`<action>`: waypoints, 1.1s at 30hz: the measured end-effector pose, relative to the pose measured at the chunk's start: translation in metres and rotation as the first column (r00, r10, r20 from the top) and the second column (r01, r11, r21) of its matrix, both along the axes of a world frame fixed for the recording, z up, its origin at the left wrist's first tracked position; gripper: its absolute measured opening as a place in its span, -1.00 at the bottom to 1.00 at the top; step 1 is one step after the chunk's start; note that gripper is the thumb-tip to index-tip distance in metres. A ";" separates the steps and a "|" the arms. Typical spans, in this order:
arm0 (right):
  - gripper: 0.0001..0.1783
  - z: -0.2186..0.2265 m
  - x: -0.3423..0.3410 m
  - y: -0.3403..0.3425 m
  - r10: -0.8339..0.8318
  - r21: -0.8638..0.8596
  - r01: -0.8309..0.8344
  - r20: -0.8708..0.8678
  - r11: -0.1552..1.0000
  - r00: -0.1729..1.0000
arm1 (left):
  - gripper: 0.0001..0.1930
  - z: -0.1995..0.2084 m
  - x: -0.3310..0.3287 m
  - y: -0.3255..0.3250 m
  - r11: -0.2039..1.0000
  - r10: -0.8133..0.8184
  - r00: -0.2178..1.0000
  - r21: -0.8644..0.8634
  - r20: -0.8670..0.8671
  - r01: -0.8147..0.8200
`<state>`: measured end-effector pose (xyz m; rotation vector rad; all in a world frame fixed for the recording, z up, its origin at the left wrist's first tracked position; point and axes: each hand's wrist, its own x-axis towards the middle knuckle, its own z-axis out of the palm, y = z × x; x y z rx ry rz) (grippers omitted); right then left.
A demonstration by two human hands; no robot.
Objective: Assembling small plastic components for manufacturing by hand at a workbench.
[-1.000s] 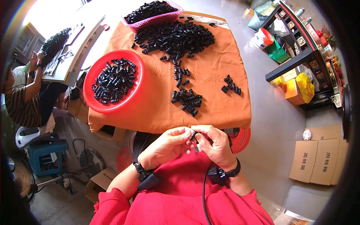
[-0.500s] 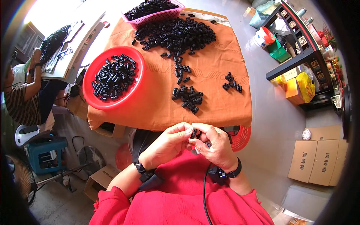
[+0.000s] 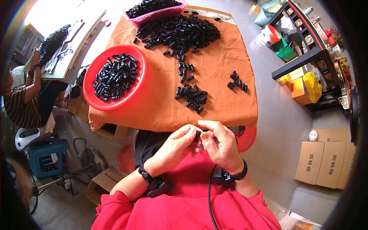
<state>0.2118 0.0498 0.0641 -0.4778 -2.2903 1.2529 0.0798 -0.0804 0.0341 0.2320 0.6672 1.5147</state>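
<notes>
Over my lap, just off the table's near edge, my left hand [image 3: 177, 145] pinches a small black plastic part [image 3: 197, 136] between thumb and fingers. Close against it, my right hand [image 3: 221, 145] is closed, its thumb and fingers beside the same part. Something small and dark shows in the right palm, too hidden to name. Ahead on the orange tablecloth [image 3: 161, 111] lies a small cluster of black cylindrical parts [image 3: 191, 97]. A few more parts [image 3: 237, 81] lie to the right. A red basin [image 3: 89, 82] at the left holds many similar parts.
A large heap of black parts [image 3: 182, 34] covers the table's far side, beside a pink basket [image 3: 157, 16] filled with more. At the left a co-worker [image 3: 27, 96] sits at another table. Cardboard boxes [image 3: 322, 163] and a dark shelf unit [image 3: 306, 57] stand at the right.
My right forefinger has lifted and straightened a little, and the right thumb has shifted on the part. The left hand still pinches it in nearly the same place.
</notes>
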 end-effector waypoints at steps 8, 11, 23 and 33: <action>-0.64 0.001 0.004 -0.002 0.050 -0.135 -0.041 0.063 0.990 0.997 | -0.78 0.001 -0.001 0.001 1.000 0.021 0.999 0.000 0.048 -0.021; -0.60 0.009 0.002 0.002 0.070 0.055 -0.073 0.063 0.996 0.996 | -0.80 0.000 0.001 0.002 0.998 0.043 0.997 -0.042 0.060 -0.041; -0.78 0.002 -0.003 -0.005 -0.080 0.048 0.076 0.070 0.996 0.994 | -0.73 -0.002 0.008 0.000 0.998 0.059 0.998 -0.024 -0.005 -0.059; -0.73 0.002 -0.012 -0.009 -0.141 0.308 0.114 0.069 0.945 0.988 | -0.73 0.001 0.010 0.002 0.988 0.134 0.987 -0.065 -0.084 -0.139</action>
